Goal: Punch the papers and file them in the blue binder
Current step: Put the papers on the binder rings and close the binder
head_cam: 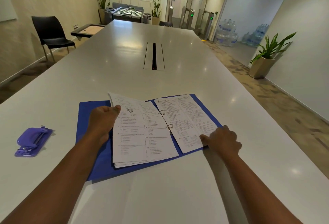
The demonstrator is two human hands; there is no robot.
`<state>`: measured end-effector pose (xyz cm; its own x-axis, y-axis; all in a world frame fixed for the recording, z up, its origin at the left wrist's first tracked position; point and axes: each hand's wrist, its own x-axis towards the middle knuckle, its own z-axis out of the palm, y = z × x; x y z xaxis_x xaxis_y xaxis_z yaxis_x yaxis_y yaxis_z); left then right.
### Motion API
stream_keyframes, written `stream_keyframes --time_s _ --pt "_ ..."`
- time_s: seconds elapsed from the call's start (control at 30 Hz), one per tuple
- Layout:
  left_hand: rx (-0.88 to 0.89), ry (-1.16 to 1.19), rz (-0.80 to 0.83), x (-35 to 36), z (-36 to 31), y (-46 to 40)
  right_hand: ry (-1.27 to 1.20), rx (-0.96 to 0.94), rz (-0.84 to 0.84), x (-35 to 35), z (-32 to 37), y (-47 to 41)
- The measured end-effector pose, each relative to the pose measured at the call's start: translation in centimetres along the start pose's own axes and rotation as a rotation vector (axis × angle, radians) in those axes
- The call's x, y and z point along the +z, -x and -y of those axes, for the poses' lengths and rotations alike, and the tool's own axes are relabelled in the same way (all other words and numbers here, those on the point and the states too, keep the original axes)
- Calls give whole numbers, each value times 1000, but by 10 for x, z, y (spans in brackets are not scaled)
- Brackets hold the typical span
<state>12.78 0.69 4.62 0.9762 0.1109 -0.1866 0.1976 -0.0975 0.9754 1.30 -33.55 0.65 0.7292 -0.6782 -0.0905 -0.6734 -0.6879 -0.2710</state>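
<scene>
Your left hand (104, 122) pinched the left stack of papers (140, 131) in its grip, beside the rings (166, 120) running away from you, while your right hand (223, 141) lay flat on the blue binder (92, 152) near the tabletop (178, 63) edge.

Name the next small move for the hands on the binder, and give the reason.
Probably lower the left stack of papers flat onto the blue binder. The left hand grips its outer edge, lifted, while the right hand rests on the right-hand page. Both stacks look threaded on the rings.
</scene>
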Motion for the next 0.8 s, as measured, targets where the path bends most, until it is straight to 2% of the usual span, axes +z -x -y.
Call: stream_keyframes --time_s 0.1,0.37,0.47,0.57,0.63,0.7,0.8 --pt "11 -13 -20 3 2 1 82 48 46 10 -13 -4" --pt "45 -22 -57 7 9 -2 125 -25 48 18 -15 -4" --pt "43 6 -66 5 11 -5 -161 -83 -24 21 -15 -3" --pt "49 30 -54 2 12 -6 -735 -92 -48 17 -11 1" --pt "54 46 -44 1 13 -6 -1027 22 -84 7 -9 -2" --pt "58 52 -36 -1 13 -7 -1145 145 -116 1 -11 -12" --pt "60 55 -26 -1 12 -7 -1137 235 -126 -6 -15 -22"
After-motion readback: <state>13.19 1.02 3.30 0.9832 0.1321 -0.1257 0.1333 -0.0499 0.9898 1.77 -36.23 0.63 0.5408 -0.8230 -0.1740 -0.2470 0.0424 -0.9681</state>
